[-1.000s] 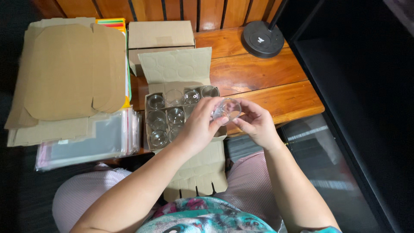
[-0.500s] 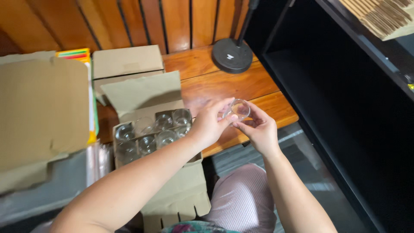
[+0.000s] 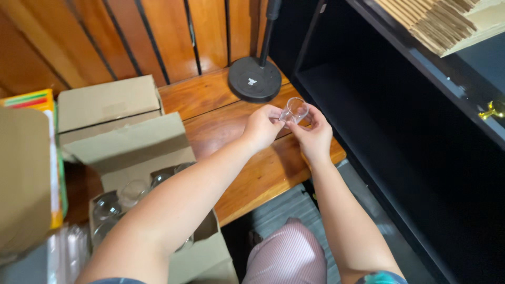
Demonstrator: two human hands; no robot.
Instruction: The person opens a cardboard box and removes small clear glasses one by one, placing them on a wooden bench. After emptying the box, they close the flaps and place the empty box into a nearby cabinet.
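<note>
A small clear glass (image 3: 294, 110) is held tilted between both hands above the right end of the wooden table (image 3: 221, 110). My left hand (image 3: 261, 127) grips its left side with thumb and fingers. My right hand (image 3: 314, 135) pinches its right side. At lower left stands an open cardboard box (image 3: 134, 152) holding several more clear glasses (image 3: 131, 190), partly hidden behind my left forearm.
A round black stand base (image 3: 254, 79) with a pole sits at the table's back right. A dark shelf unit (image 3: 400, 121) stands to the right, with stacked cardboard (image 3: 442, 21) on top. Flat cardboard (image 3: 23, 179) and plastic sleeves (image 3: 66, 255) lie at left.
Both hands have carried the glass away from the box toward the right end of the table. The view has swung right and up, showing more of the shelf.
</note>
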